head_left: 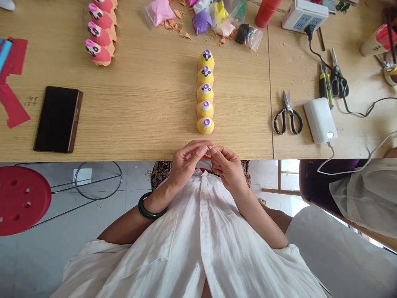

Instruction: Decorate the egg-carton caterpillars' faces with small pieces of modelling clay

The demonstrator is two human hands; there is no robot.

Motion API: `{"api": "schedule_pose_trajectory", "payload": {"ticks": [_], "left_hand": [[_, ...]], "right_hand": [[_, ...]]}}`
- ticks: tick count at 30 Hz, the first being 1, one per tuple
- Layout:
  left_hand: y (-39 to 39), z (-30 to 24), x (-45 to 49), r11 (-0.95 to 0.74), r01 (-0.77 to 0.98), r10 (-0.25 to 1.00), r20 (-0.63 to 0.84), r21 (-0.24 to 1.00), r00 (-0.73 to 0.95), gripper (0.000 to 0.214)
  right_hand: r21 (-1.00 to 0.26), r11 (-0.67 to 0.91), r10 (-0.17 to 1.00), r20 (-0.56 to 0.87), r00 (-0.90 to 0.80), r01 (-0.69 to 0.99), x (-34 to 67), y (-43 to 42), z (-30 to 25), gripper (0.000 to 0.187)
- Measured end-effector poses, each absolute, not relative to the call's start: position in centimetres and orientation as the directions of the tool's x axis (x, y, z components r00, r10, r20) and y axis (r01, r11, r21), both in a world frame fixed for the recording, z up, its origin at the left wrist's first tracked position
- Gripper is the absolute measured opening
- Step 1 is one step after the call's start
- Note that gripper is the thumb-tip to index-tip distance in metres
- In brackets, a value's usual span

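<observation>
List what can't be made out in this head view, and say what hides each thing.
The small pale piece between the left hand and right hand: the fingers cover most of it, so its shape is unclear.

The coloured packets: the top edge cuts them off, and some overlap.

The topmost pink egg-carton figure: cut off by the top edge.

The cream cylinder: the right edge cuts it off.

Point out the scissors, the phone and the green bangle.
Scissors [288, 108]: head view, on the pivot.
Phone [58, 119]: head view, on the dark screen.
Green bangle [145, 214]: head view, on the band, at the left wrist.
</observation>
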State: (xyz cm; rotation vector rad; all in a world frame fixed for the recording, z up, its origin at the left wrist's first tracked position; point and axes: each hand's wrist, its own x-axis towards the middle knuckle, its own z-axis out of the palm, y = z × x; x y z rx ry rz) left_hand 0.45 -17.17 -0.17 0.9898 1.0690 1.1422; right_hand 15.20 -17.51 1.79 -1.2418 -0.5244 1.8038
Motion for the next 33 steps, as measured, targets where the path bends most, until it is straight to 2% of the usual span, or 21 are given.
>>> {"api": "schedule_pose_trajectory", "payload": {"ticks": [5, 10, 18, 27, 33], "left_hand": [[-17.17, -0.56, 0.68, 0.142, -0.215, 0.99, -0.138, 0.966, 0.034, 0.019], [-17.07, -0.35, 0.73, 0.154, -0.203, 0.987, -0.158, 0.967, -0.004, 0.025], [-17.12, -0.42, 0.45, 0.262, -0.265, 0.965, -0.247, 0.928, 0.088, 0.043], [-17.22, -0.38, 0.52, 0.212, -0.258, 0.977, -0.211, 0.943, 0.032, 0.029], [-17.19, -0.34, 0.47, 0.189, -0.223, 0.978, -0.205, 0.956, -0.048, 0.031]], "right_hand": [[-0.721, -0.55, 0.824, -0.551, -0.132, -0.422, 15.15, -17.58, 1.76, 0.05], [-0.72, -0.553, 0.823, -0.551, -0.141, -0.418, 15.14, -17.58, 1.86, 0.049], [-0.731, -0.548, 0.828, -0.542, -0.141, -0.407, 15.12, -17.37, 2.19, 0.054], [-0.757, -0.531, 0.837, -0.538, -0.096, -0.382, 15.15, -17.52, 2.12, 0.048], [-0.771, -0.531, 0.837, -0.543, -0.073, -0.351, 15.02, -17.74, 2.25, 0.044]]}}
